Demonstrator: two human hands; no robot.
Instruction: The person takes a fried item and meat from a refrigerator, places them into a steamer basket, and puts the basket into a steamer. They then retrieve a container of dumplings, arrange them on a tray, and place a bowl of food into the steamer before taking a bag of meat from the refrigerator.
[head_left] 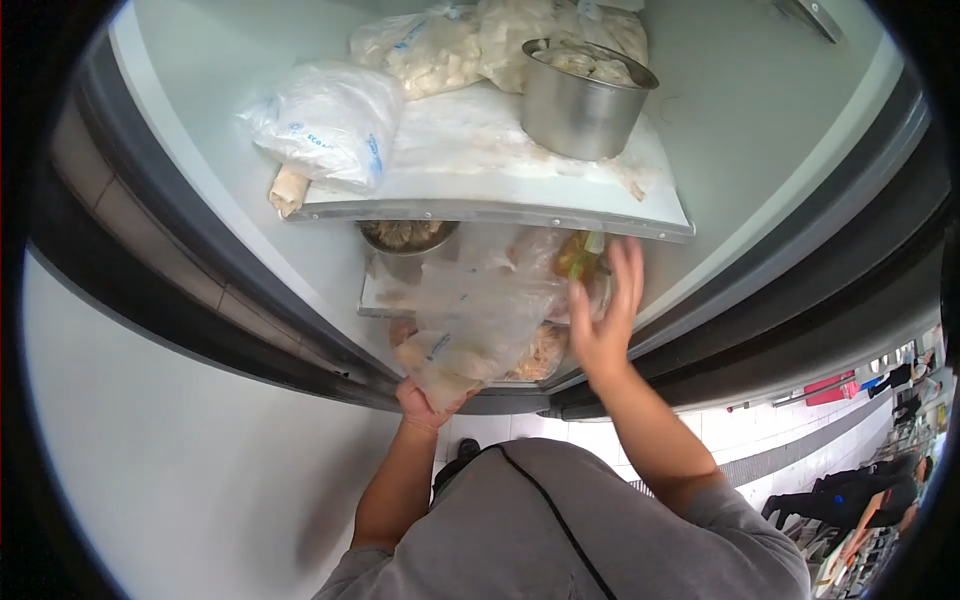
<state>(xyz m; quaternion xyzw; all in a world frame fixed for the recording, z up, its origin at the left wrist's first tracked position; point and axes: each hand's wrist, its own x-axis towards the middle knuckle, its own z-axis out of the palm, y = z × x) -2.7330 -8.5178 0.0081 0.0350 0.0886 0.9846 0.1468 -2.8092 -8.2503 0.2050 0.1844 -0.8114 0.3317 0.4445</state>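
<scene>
My left hand (424, 405) is closed on the lower end of a cloudy plastic bag (470, 335) with blue print, at the front of a cabinet. Something pale shows through the bag's bottom; the fingers are partly hidden behind it. My right hand (608, 325) reaches in under the upper shelf with its fingers apart and slightly blurred. Beside its fingertips lies a clear bag with green and yellow contents (577, 255). Below, another bag with orange-brown pieces (543, 352) shows between the two hands.
The upper shelf (455, 150) carries a steel pot (585, 105) with pale contents, a white plastic bag (330, 120) and several filled bags behind. A metal bowl (408, 235) stands under that shelf's edge. A person (860, 500) in dark clothes is at far right.
</scene>
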